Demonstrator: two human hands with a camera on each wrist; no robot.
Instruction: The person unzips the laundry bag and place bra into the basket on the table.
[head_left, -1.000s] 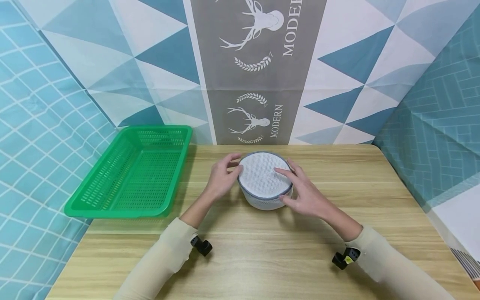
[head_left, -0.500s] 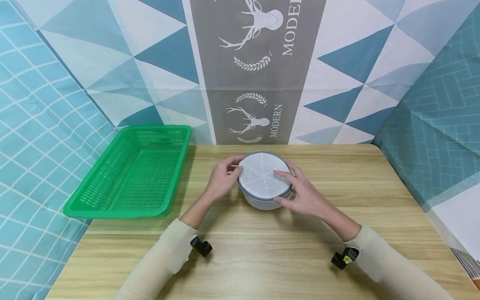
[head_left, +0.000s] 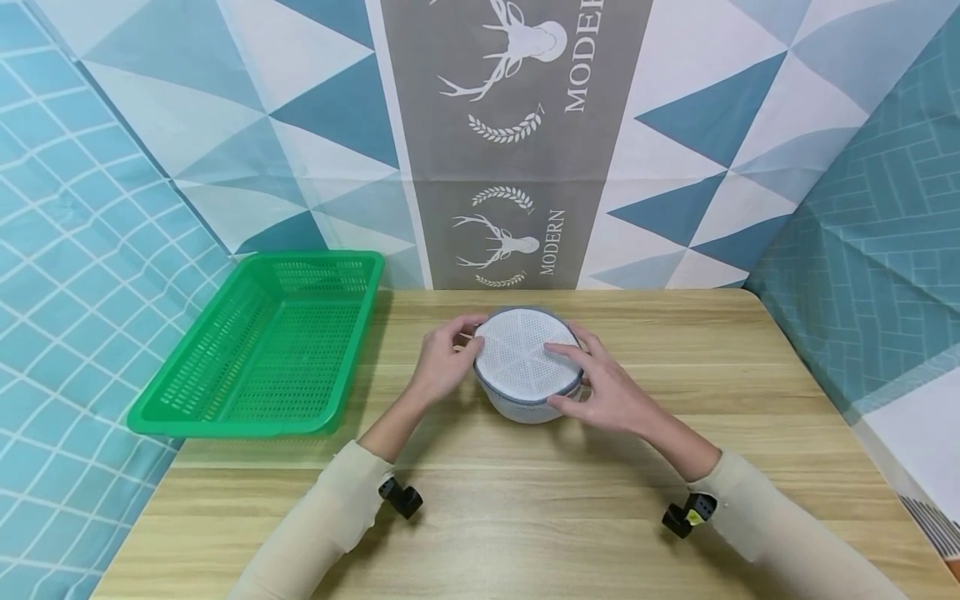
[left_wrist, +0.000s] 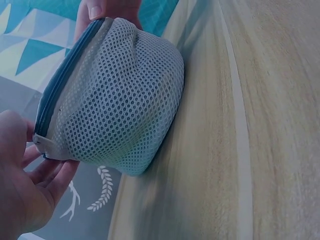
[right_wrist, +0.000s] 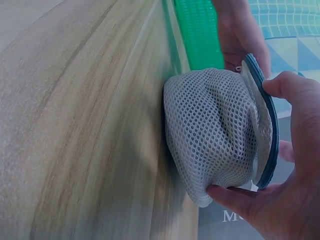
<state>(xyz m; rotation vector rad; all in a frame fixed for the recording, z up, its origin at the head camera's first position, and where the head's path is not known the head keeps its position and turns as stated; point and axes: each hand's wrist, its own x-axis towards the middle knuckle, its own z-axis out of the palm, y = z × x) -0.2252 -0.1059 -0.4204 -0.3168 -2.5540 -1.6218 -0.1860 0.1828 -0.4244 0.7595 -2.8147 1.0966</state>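
A white mesh laundry bag (head_left: 528,354) stands on the wooden table with its round flat top up. A blue-grey zipper (left_wrist: 61,77) runs round the edge of that top. My left hand (head_left: 444,357) pinches the rim on the left, thumb on the edge and fingers behind. On the other side my right hand (head_left: 611,385) grips the bag, its thumb at the front rim and one finger lying on the top. In the right wrist view other right fingertips (right_wrist: 222,195) press the mesh side (right_wrist: 210,125). What the bag holds, if anything, cannot be made out.
To the left, a green plastic basket (head_left: 347,367) with slotted walls stands near the table's (head_left: 480,517) left edge. A patterned wall covering (head_left: 517,150) rises directly behind the table. Both wrists carry small black cameras.
The right thumb has slid from the right side to the front rim. The bag's top has shifted a little toward me and left. The left hand stays nearly in place.
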